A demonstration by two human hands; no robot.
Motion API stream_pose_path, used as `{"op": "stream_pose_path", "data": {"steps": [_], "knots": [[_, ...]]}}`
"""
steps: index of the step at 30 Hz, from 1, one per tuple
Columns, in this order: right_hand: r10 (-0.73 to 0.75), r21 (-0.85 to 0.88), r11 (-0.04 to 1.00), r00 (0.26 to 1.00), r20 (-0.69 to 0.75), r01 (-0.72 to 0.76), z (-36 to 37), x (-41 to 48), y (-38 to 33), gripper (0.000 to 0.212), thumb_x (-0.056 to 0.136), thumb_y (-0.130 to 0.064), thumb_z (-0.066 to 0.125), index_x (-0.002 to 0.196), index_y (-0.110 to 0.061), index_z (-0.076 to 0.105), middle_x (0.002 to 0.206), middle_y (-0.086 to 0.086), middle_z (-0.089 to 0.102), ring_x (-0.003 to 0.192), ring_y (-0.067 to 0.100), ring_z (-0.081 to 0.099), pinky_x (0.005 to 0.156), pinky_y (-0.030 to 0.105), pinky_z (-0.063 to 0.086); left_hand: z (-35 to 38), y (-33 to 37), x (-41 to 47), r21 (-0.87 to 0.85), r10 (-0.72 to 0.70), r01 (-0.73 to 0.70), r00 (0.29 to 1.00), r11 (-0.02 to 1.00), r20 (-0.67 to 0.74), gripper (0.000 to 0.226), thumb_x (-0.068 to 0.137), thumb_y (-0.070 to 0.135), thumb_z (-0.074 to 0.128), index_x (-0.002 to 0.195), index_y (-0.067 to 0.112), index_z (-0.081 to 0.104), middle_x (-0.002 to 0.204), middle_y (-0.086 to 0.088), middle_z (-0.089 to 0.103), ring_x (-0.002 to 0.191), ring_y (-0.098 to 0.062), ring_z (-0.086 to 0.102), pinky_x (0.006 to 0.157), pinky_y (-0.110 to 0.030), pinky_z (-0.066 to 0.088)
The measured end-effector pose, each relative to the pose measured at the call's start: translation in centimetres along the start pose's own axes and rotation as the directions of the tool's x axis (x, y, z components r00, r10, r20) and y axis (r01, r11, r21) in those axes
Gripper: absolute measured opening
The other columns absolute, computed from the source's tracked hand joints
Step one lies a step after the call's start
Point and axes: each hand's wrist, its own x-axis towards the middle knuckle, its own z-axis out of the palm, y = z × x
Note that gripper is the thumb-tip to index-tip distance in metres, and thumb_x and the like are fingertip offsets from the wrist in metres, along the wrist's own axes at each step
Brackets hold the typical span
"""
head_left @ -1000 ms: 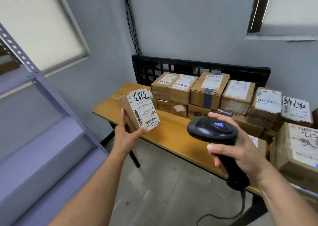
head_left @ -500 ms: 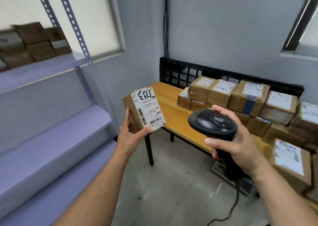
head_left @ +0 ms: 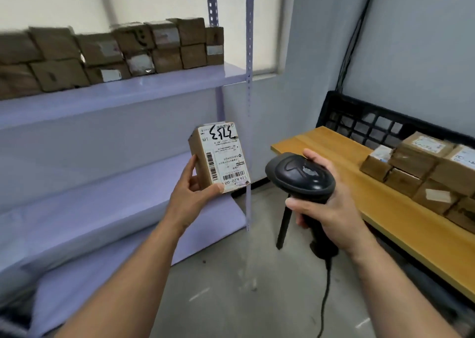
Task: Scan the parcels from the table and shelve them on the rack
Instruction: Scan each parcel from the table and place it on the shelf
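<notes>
Head view: the left hand [head_left: 191,196] holds one small parcel [head_left: 218,157] up in mid-air, between the rack [head_left: 248,131] on the left and the counter [head_left: 385,209] on the right. Its fingers [head_left: 191,164] curl round the parcel's left edge and the thumb pinches the near bottom corner. The parcel stands with its long axis nearly upright, leaning a little, and its white label with barcodes faces the camera.

The right hand [head_left: 331,206] is wrapped tight round the grip of a black scanner [head_left: 300,174], with a cable [head_left: 325,299] hanging to the floor. The scanner's head sits just right of the parcel, apart from it, and its nose seems to point left towards the label's lower edge. No scan beam shows, so I cannot tell whether the scan is done.

More parcels on the counter [head_left: 421,162] wait at the right, in front of a black crate [head_left: 359,121]. A blurred row of shelved parcels [head_left: 154,47] fills most of the rack's top shelf.

The coming move looks to turn on this: the rack lies left of and beyond the parcel, with the bare middle shelf [head_left: 102,183] directly behind and left of it. The left hand is the nearer one and already has the parcel, so a reach leftward and away should shelve it. The upright post just behind the parcel's right edge is what it might knock.
</notes>
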Motion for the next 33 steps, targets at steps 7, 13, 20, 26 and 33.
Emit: {"op": "stream_pose_path", "data": {"steps": [7, 13, 20, 26, 33], "knots": [[-0.018, 0.036, 0.999, 0.987, 0.16, 0.012, 9.2, 5.3, 1.7, 0.084, 0.072, 0.015, 0.075, 0.131, -0.038, 0.048, 0.086, 0.004, 0.068, 0.046, 0.027, 0.055, 0.043, 0.034, 0.047, -8.5, -2.8, 0.3, 0.011, -0.067, 0.07, 0.985, 0.998, -0.157, 0.084, 0.084, 0.015, 0.074, 0.15, 0.038, 0.028, 0.113, 0.006, 0.069, 0.096, 0.008, 0.063, 0.064, 0.001, 0.042], [-0.046, 0.125, 0.992, 0.953, 0.3, 0.009, 17.7, 11.0, 2.7, 0.082, 0.062, -0.005, 0.08, 0.128, -0.043, 0.05, 0.106, 0.007, 0.066, 0.044, 0.029, 0.054, 0.044, 0.036, 0.048, -15.9, -4.3, 1.7, 0.043, -0.081, 0.099, 0.95, 0.994, -0.3, 0.084, 0.083, 0.017, 0.074, 0.15, 0.039, 0.028, 0.115, 0.005, 0.069, 0.098, 0.006, 0.063, 0.067, 0.001, 0.043], [-0.118, 0.211, 0.977, 0.89, 0.441, 0.026, 28.1, 18.7, 1.6, 0.084, 0.066, 0.0, 0.083, 0.128, -0.044, 0.05, 0.112, 0.009, 0.066, 0.047, 0.027, 0.057, 0.047, 0.035, 0.051, -25.6, -3.3, 5.3, 0.129, -0.03, 0.09, 0.911, 0.988, -0.411, 0.087, 0.076, 0.035, 0.077, 0.145, 0.05, 0.027, 0.118, 0.008, 0.066, 0.107, -0.004, 0.062, 0.083, -0.016, 0.047], [-0.225, 0.266, 0.959, 0.844, 0.488, 0.101, 34.3, 25.3, 0.6, 0.084, 0.071, 0.009, 0.08, 0.129, -0.045, 0.049, 0.115, 0.011, 0.063, 0.048, 0.027, 0.058, 0.048, 0.036, 0.052, -32.8, -0.1, 9.5, 0.202, 0.06, 0.05, 0.861, 0.978, -0.505, 0.091, 0.069, 0.045, 0.071, 0.147, 0.05, 0.023, 0.123, 0.005, 0.065, 0.112, -0.013, 0.06, 0.086, -0.023, 0.047], [-0.276, 0.295, 0.947, 0.795, 0.54, 0.129, 39.7, 30.8, -0.9, 0.082, 0.074, 0.008, 0.077, 0.132, -0.043, 0.049, 0.122, 0.013, 0.059, 0.049, 0.029, 0.059, 0.051, 0.036, 0.053, -40.6, 2.8, 12.0, 0.197, 0.11, 0.018, 0.777, 0.98, -0.619, 0.097, 0.057, 0.052, 0.074, 0.144, 0.05, 0.032, 0.114, 0.01, 0.071, 0.112, -0.014, 0.063, 0.105, -0.048, 0.044]]}}
